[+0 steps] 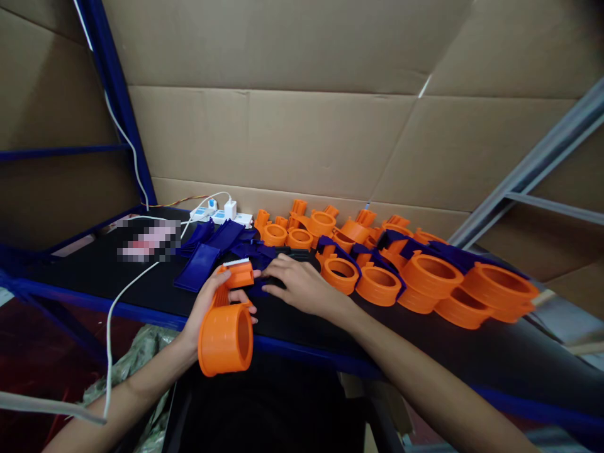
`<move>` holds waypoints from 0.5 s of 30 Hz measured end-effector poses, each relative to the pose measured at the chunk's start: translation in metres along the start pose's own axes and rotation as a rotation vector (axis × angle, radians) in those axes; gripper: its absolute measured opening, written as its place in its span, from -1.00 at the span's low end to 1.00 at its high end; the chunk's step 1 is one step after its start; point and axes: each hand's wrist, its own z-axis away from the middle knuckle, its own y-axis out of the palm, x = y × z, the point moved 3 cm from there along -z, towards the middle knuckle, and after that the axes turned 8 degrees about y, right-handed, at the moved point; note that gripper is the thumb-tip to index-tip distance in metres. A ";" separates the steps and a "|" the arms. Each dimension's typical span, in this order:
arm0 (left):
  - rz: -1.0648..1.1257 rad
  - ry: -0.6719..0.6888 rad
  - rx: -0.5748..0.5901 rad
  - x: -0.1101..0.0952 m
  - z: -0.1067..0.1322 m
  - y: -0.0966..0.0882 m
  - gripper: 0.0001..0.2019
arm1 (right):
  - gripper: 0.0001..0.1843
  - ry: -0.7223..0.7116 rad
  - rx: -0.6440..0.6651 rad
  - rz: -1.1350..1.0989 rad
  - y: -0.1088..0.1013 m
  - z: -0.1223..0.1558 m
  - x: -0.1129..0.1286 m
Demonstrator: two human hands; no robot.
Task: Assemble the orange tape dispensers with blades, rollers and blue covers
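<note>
My left hand (206, 301) is wrapped around an orange tape dispenser (225, 340), raised just over the table's front edge. Its wide ring hangs toward me, and a white toothed strip (236, 262) lines its upper end. My right hand (295, 283) reaches in from the right, low over small dark blue plastic pieces (257, 250), with thumb and fingers apart. Its fingertips come close to the dispenser's upper end; whether they touch it or a blue piece is unclear. Larger flat blue plastic pieces (198, 267) lie just beyond my left hand.
Several orange dispensers (377, 286), some with blue parts attached, are crowded and partly stacked along the right and back of the black table (302, 321). A white power strip (243, 219) with plugs sits behind. A white cable (113, 308) hangs over the front left edge. Cardboard walls (283, 138) enclose the back.
</note>
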 end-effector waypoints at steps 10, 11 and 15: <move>-0.012 0.015 0.038 0.002 -0.002 -0.003 -0.53 | -0.84 0.166 0.057 0.059 -0.016 0.003 -0.033; -0.017 0.019 0.040 0.002 -0.002 -0.003 -0.54 | -0.82 0.169 0.067 0.064 -0.015 0.004 -0.034; -0.042 0.023 0.047 0.003 -0.002 -0.002 -0.58 | -0.76 0.170 0.075 0.074 -0.010 0.006 -0.035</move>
